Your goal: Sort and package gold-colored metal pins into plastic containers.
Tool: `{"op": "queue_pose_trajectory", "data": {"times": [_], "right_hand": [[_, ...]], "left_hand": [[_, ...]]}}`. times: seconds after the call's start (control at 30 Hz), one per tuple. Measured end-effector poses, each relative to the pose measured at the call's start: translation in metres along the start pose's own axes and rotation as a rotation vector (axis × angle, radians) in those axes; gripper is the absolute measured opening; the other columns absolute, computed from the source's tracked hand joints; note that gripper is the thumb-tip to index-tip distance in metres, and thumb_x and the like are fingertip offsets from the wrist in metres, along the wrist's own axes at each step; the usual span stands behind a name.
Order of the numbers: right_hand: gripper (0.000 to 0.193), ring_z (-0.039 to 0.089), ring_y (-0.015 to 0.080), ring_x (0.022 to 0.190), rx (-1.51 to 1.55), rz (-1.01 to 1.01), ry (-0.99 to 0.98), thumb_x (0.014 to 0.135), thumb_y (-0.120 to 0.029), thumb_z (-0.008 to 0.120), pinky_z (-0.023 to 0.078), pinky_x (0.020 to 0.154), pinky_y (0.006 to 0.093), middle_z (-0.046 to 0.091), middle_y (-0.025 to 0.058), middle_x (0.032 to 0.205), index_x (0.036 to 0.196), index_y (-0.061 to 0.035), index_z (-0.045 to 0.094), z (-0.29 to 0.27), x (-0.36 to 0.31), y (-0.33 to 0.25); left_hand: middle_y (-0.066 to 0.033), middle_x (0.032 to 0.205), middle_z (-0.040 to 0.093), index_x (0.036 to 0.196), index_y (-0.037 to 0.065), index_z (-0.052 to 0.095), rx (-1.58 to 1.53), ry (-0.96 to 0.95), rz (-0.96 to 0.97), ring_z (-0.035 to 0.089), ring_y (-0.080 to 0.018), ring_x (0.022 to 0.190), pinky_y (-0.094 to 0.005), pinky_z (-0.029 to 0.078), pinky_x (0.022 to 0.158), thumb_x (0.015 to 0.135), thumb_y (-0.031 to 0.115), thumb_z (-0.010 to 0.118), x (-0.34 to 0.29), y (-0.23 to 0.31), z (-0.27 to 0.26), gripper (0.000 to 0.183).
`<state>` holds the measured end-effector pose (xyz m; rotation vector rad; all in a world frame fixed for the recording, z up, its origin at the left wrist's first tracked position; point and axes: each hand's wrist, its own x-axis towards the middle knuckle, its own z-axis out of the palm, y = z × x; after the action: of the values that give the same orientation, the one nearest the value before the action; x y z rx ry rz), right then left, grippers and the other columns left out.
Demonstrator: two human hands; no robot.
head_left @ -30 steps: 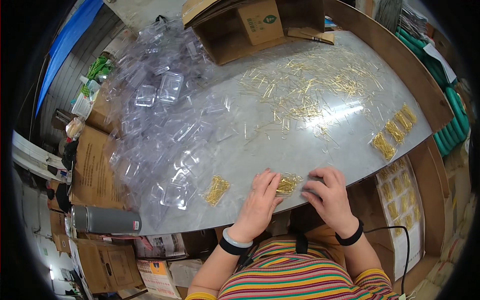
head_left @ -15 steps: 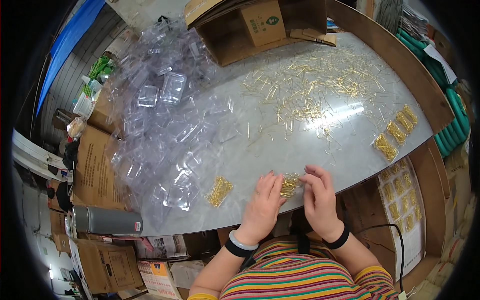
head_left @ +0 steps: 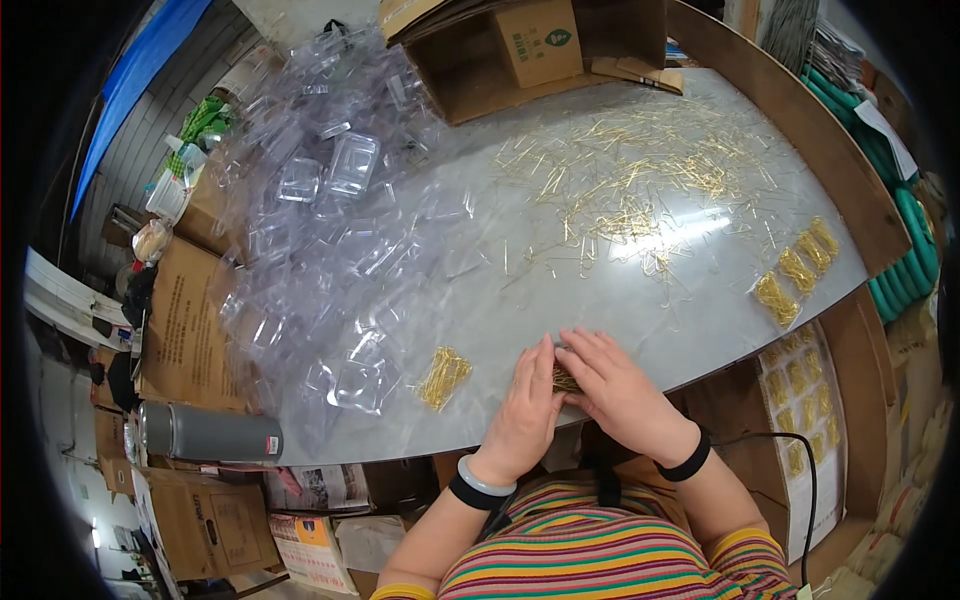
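Note:
My left hand (head_left: 524,402) and my right hand (head_left: 618,388) are cupped together at the table's near edge. Between them sits a small bunch of gold wire hooks (head_left: 563,379), mostly covered by my fingers; whether a clear tray lies under it I cannot tell. My right fingers lie across its top while my left hand presses from the side. To the left of my hands, another pack of gold hooks (head_left: 443,379) lies in clear plastic. Loose gold hooks (head_left: 640,190) are scattered over the far part of the grey table (head_left: 540,300).
A big heap of clear plastic blister trays (head_left: 330,240) covers the table's left side. Several filled packs (head_left: 798,270) line the right edge. A grey bottle (head_left: 215,433) lies at the near left corner. An open cardboard box (head_left: 470,90) stands at the back.
My right hand has moved left and closed over the bunch of hooks, covering most of it. My left hand stays beside it. The whole view has shifted slightly.

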<state>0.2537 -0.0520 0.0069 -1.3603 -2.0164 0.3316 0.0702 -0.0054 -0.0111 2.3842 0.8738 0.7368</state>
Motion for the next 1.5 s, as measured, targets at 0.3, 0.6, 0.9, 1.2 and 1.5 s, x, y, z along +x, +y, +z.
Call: {"op": "queue_pose_trajectory", "data": {"times": [0.3,0.6,0.9,1.2,1.5], "right_hand": [[0.042,0.054,0.0356,0.128,-0.187,-0.038,0.065,0.085,-0.007,0.06,0.043,0.111,0.0463,0.059,0.0172,0.131,0.125,0.0038,0.059,0.011,-0.007,0.0],[0.039,0.056,0.036,0.124,-0.18,-0.01,0.093,0.086,-0.005,0.062,0.046,0.107,0.0467,0.06,0.0167,0.126,0.123,0.0031,0.059,0.01,-0.003,-0.01],[0.038,0.057,0.0362,0.122,-0.249,-0.012,0.101,0.084,-0.001,0.062,0.047,0.104,0.0451,0.061,0.0157,0.125,0.122,0.0015,0.06,0.005,-0.004,0.001],[0.031,0.06,0.0356,0.116,-0.167,0.048,0.233,0.084,0.001,0.066,0.05,0.099,0.0437,0.063,0.0143,0.12,0.115,-0.0012,0.064,0.011,-0.004,-0.002],[0.033,0.061,0.0359,0.113,-0.171,0.105,0.324,0.083,0.005,0.067,0.051,0.096,0.0442,0.064,0.0145,0.119,0.115,-0.0015,0.064,0.016,-0.004,-0.002]], "left_hand": [[-0.0238,0.136,0.052,0.151,-0.002,0.033,-0.018,0.107,0.005,0.056,-0.0404,0.123,-0.044,0.047,0.104,0.088,0.001,0.071,-0.001,0.009,-0.017,0.074],[-0.0114,0.097,0.063,0.091,0.004,0.069,0.169,0.269,-0.066,0.058,-0.0326,0.091,-0.0414,0.047,0.08,0.079,0.008,0.078,-0.021,0.011,-0.021,0.015],[-0.0122,0.096,0.065,0.093,0.006,0.068,0.27,0.218,-0.139,0.062,-0.0341,0.092,-0.0451,0.049,0.079,0.086,0.012,0.071,-0.011,0.003,-0.06,0.01],[-0.0141,0.091,0.066,0.092,0.004,0.069,0.79,0.148,-0.37,0.062,-0.0351,0.093,-0.0442,0.05,0.081,0.081,0.026,0.077,0.034,-0.092,-0.169,0.025],[-0.005,0.074,0.066,0.092,0.002,0.067,0.042,0.242,-0.585,0.063,-0.0173,0.063,-0.0302,0.049,0.058,0.085,0.016,0.073,0.046,-0.063,-0.195,0.017]]}}
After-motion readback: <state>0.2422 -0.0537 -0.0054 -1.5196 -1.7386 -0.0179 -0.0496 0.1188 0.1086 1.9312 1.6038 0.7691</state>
